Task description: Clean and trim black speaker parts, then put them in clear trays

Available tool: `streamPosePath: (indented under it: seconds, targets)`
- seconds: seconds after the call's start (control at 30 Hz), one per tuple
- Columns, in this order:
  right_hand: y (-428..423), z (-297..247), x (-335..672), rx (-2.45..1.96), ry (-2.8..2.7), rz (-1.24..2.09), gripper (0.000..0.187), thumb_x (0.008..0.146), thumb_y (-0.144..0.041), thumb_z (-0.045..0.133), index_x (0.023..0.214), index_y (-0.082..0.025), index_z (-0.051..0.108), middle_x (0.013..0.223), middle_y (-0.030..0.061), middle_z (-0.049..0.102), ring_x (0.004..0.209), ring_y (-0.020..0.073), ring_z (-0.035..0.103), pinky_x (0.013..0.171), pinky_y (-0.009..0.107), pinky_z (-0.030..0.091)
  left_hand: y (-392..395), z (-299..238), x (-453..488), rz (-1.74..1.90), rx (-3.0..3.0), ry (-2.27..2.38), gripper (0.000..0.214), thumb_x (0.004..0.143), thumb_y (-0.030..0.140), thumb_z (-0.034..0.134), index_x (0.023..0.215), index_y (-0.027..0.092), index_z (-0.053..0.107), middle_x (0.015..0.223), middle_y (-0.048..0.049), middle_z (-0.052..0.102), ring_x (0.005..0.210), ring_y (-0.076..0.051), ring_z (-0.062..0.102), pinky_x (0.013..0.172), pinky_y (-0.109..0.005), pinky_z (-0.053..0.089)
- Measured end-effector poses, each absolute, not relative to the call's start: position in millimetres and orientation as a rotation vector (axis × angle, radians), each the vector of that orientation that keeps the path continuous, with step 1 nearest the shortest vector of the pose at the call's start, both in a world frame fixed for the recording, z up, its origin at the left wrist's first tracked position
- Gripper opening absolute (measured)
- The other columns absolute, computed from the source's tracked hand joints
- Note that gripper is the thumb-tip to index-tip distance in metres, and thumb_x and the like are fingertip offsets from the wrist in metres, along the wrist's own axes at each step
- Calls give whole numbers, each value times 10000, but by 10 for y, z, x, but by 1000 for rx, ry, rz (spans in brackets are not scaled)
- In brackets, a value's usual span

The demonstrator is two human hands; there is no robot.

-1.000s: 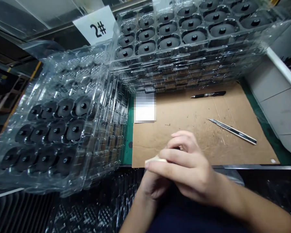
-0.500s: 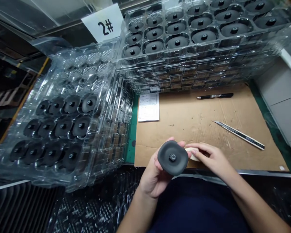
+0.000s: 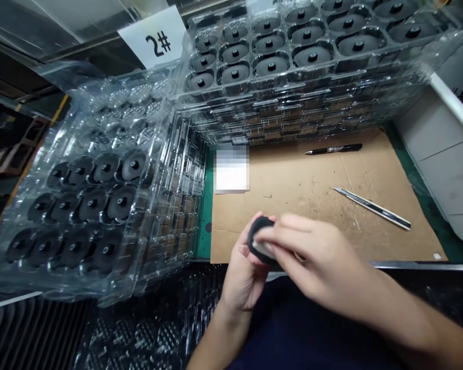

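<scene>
My left hand (image 3: 242,280) is closed around the edge of a black rounded disc part (image 3: 259,224), which is now tilted so that its face is turned to the right. Over that face, my right hand (image 3: 318,254) pinches a small cream-coloured pad (image 3: 269,248) and presses it against the disc. The fingers cover most of the pad, so its material cannot be made out. The disc's central stud is hidden behind the right fingers.
Clear plastic trays (image 3: 262,105) of similar black discs are stacked at the back, with another stack (image 3: 135,241) at left. On the cardboard (image 3: 278,174) lie a pen (image 3: 334,149), a utility knife (image 3: 372,208) and a blurred paper slip (image 3: 231,172). A "2#" sign (image 3: 156,38) stands behind.
The disc has turned from facing up to steeply tilted. My right hand has moved left with the cream-coloured pad, from beside the disc to over its face. The view has shifted slightly.
</scene>
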State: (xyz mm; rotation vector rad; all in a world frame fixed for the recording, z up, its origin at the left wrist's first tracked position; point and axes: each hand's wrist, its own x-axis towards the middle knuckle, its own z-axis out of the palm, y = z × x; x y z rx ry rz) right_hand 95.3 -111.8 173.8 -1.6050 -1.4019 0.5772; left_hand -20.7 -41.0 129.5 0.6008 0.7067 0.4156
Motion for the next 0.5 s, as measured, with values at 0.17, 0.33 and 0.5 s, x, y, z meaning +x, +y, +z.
streamPosePath:
  seconds: [0.17, 0.33, 0.5]
  targets:
    - [-1200, 1659, 963, -1469, -1402, 404, 297, 862, -83, 487, 1135, -133, 590, 960, 63, 632, 881, 133, 575, 840, 264, 470, -374, 1313, -203, 378, 604, 618, 529, 668, 342, 760, 1160, 267, 579, 1171, -28, 625, 1089, -234, 584, 988, -341, 444]
    - [-1402, 1600, 1110, -1680, -1341, 514, 251, 851, -81, 513, 1052, -163, 638, 844, 31, 611, 750, 89, 571, 683, 200, 472, -331, 1224, -239, 389, 625, 591, 614, 583, 372, 808, 1149, 261, 598, 1164, -28, 635, 1033, -208, 615, 874, -245, 506]
    - [-1340, 1503, 1171, -1719, -1072, 311, 272, 842, -102, 548, 1068, -217, 644, 962, 22, 637, 859, 114, 583, 768, 238, 467, -367, 1213, -226, 374, 580, 524, 535, 652, 412, 753, 1150, 290, 601, 1139, -15, 653, 1001, -181, 629, 856, -238, 509]
